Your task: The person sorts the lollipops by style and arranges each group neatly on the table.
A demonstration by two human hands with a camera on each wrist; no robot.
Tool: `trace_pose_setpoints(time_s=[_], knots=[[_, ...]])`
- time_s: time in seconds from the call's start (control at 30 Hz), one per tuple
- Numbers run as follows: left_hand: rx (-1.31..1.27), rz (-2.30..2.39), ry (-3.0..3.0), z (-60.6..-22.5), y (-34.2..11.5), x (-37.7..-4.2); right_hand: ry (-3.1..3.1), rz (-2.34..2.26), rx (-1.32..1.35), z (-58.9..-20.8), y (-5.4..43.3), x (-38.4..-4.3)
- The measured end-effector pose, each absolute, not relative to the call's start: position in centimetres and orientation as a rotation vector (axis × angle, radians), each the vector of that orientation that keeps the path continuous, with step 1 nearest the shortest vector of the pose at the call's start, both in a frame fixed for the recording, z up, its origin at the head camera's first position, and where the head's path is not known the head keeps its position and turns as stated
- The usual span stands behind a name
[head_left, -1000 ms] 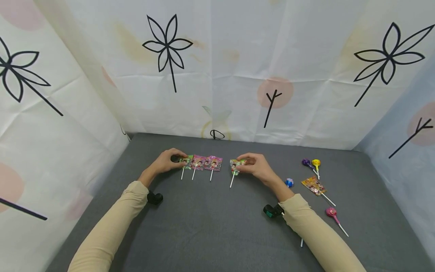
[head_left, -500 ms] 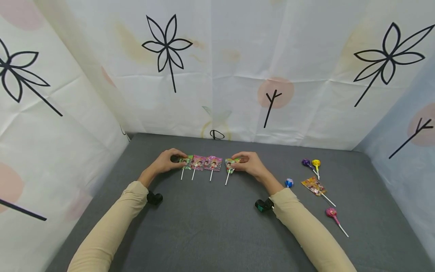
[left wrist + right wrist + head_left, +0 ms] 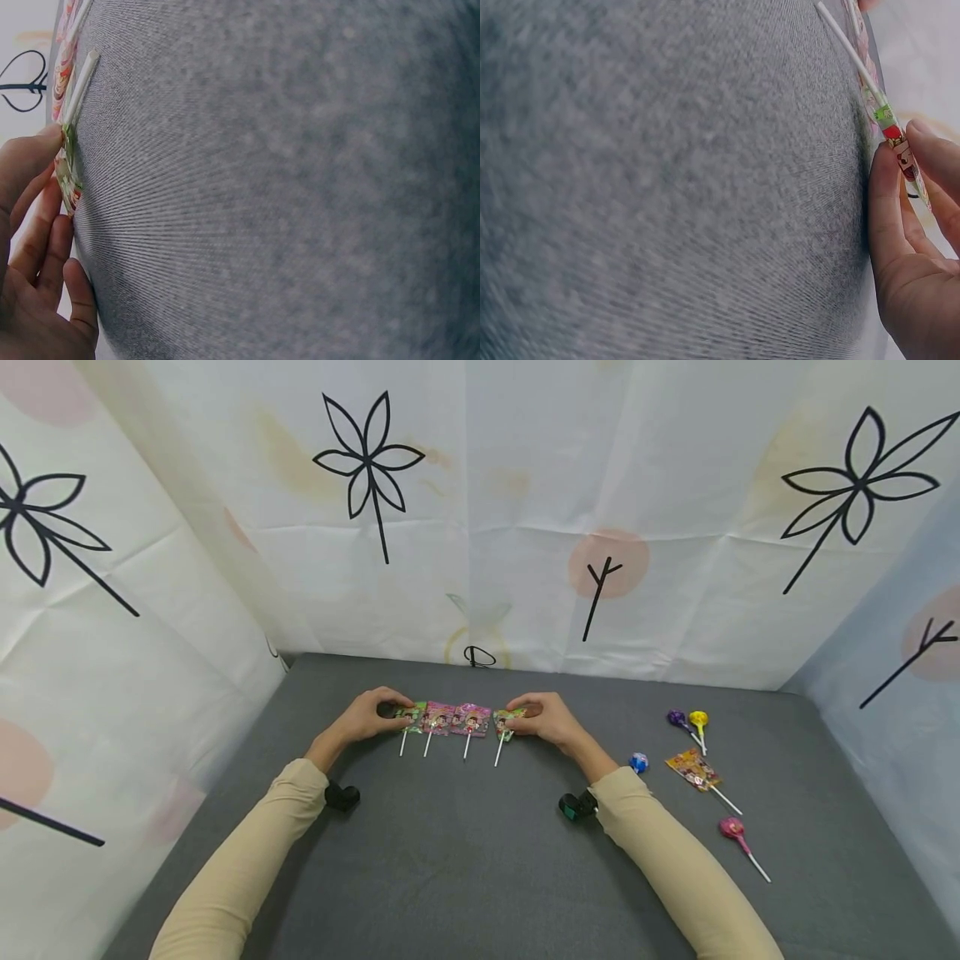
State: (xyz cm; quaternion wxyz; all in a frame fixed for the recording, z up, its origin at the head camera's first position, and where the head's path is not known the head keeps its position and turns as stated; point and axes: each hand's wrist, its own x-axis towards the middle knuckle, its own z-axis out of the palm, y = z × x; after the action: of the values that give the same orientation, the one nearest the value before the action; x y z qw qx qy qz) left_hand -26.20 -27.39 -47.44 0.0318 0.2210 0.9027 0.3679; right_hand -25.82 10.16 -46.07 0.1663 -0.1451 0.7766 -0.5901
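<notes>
Four-sided flat wrappers with white sticks form a row of lollipops on the grey table. My left hand pinches the edge of the green-wrapped lollipop at the row's left end. Beside it lie two pink-wrapped lollipops, one overlapping the green one and the other further right. My right hand holds another green-wrapped lollipop between thumb and fingers, its stick pointing toward me. That wrapper sits close to the right pink one. The fingers partly hide both green wrappers.
On the right of the grey table lie a purple lollipop, a yellow one, a blue one, an orange-wrapped one and a pink ball-shaped one. A patterned white curtain stands behind the table.
My right hand has moved left with its green-wrapped lollipop, bringing it up close to the right pink-wrapped one. My left hand has stayed in place.
</notes>
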Motion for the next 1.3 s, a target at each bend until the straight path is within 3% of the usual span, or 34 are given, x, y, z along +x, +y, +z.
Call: trace_pose_setpoints(time_s=[0.63, 1.3], knots=[[0.692, 1.128, 2.781, -47.5, -27.4, -26.1, 2.562, -1.360, -0.611, -46.2, 9.8, -26.6], [0.685, 1.119, 2.785, -47.6, -27.5, -26.2, 2.508, -1.436, -0.691, -45.1, 11.3, -26.4]])
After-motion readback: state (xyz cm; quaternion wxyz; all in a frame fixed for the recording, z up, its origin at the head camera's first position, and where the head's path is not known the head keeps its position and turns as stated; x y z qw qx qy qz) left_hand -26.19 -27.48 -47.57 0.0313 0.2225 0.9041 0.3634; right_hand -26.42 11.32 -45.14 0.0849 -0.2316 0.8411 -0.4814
